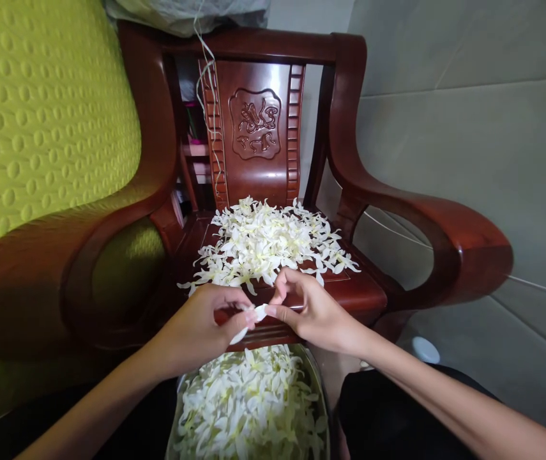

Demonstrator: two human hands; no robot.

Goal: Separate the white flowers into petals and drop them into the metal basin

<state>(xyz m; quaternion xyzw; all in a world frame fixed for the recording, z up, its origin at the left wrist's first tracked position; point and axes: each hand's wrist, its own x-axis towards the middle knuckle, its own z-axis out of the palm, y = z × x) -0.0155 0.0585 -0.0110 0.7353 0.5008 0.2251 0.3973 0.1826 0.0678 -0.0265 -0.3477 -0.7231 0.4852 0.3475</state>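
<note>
Pinching a small white flower just below the middle of the frame, by its left end between the thumb and fingertips of the left hand, by its right end at the thumb tip and curled forefinger of the right hand. Closed on both sides down to a fine tip-to-tip pinch, with nothing but thin white stuff in between; impossible to make out the pressure. Touching also, under the left thumb, a slim white petal, perhaps from the same flower, perhaps from another; hidden too much by the thumb to say.

Held in front of a loose heap of white flowers at the centre of the frame, spread over the seat of a dark red wooden chair, and near a basin at bottom centre, full of similar blooms.

Could tear or bruise soft petals by squeezing hard or pulling the two ends apart. Could drop the flower by easing both pinches at once, probably among lookalikes in the basin, hard to find again. Could brush outlying flowers off the seat with the right knuckles, from passing so near the heap's front edge. Could also jolt the basin with a knee, from having dark-clothed legs on either side
</note>
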